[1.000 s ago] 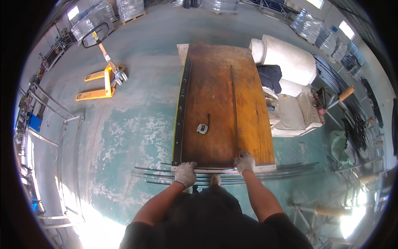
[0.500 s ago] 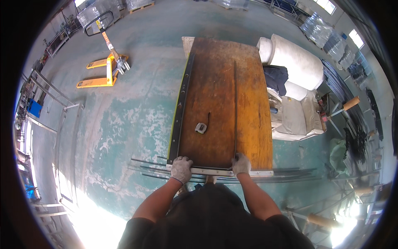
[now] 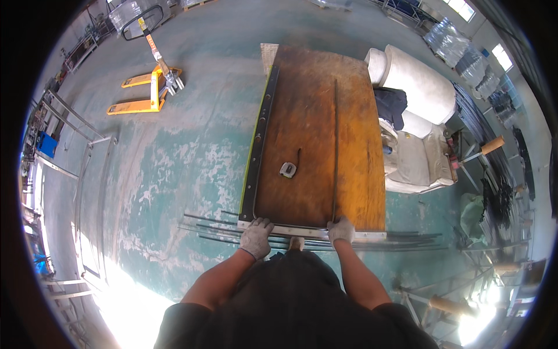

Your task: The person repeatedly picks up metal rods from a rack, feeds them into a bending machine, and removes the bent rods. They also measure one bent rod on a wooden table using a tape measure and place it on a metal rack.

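A thin dark metal rod (image 3: 335,145), bent into a long U, lies on the worn brown wooden tabletop (image 3: 360,174). One leg runs beside a black straight strip with holes (image 3: 264,128) along the left edge; its bend crosses the near edge by a pale metal bar (image 3: 372,235). My gloved left hand (image 3: 257,237) is closed over the near left corner, fingers curled on the rod and bar. At the near right corner, my gloved right hand (image 3: 342,230) grips the rod where it bends. Between the legs rests a tape measure (image 3: 288,169), its dark end pointing away.
Several loose dark rods (image 3: 407,241) stick out at both sides below the table's near edge. Large white rolls (image 3: 421,84) and a dark cloth (image 3: 390,106) are at the right. A yellow pallet jack (image 3: 154,90) stands on the green floor at the far left.
The table and everything on it appear slightly higher and farther right in the view. Both hands stay at the rod's two near corners; the right hand's fingers have shifted slightly.
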{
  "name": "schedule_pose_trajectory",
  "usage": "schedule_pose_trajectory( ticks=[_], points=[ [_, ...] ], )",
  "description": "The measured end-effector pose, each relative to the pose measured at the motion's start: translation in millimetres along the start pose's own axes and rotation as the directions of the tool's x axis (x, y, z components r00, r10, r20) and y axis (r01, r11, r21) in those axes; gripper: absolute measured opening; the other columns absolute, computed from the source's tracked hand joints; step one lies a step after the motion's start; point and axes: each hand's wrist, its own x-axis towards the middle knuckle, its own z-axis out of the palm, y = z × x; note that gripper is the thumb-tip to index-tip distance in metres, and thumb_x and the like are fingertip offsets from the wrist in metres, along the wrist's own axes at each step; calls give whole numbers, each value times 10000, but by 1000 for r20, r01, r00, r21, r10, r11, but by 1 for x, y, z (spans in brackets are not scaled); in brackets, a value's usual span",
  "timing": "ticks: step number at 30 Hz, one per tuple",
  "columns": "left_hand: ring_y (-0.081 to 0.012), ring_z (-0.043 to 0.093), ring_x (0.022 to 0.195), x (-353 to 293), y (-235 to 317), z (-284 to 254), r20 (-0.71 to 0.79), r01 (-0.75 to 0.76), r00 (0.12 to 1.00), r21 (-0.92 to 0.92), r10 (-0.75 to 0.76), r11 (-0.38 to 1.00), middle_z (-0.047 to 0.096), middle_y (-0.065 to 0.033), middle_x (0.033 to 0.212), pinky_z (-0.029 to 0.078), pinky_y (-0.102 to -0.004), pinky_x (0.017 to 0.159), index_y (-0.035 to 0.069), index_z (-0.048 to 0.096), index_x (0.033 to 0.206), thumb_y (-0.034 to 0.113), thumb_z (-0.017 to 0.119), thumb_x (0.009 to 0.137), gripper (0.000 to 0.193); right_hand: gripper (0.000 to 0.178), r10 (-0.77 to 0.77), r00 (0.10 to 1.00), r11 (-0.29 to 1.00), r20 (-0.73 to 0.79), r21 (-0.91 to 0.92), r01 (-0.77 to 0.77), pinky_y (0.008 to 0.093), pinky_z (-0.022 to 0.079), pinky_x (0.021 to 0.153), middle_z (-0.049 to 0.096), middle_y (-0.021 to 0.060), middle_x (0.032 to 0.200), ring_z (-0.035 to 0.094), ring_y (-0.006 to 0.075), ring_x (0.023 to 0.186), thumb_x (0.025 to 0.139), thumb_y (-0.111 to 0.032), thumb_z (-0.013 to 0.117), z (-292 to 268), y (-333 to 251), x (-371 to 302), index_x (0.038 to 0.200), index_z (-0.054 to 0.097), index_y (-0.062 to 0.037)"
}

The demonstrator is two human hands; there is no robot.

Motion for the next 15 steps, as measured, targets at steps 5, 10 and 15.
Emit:
schedule_pose_trajectory(
  ticks=[5, 10, 15],
  points=[
    [-386, 603, 1436, -6, -8, 3, 5, -10, 1000, -42, 10, 999, 704, -179, 1443, 468, -476, 1263, 34, 761, 1310, 52, 678, 799, 518, 398, 49, 998, 999, -37, -13, -49, 555, 625, 1038, 835, 260, 1199, 791, 468, 1185, 889, -317, 810, 11, -4, 5, 1203, 827, -73],
    [-400, 597, 1470, -3, -14, 5, 38, -14, 999, -28, 15, 1000, 709, -179, 1474, 448, -503, 1298, 48, 760, 1339, 51, 678, 818, 527, 411, 61, 998, 997, -31, 57, -59, 541, 629, 1034, 835, 266, 1198, 792, 472, 1176, 848, -295, 827, 15, 0, 14, 1189, 829, -67],
    [-383, 570, 1525, -7, -13, 8, 68, 23, 997, 16, -24, 1000, 688, -174, 1541, 404, -522, 1337, 63, 745, 1397, 74, 672, 841, 561, 417, 94, 992, 988, -81, 129, -83, 540, 622, 1045, 835, 265, 1207, 793, 466, 1172, 835, -289, 828, 21, 2, 9, 1184, 827, -60]
  ],
)
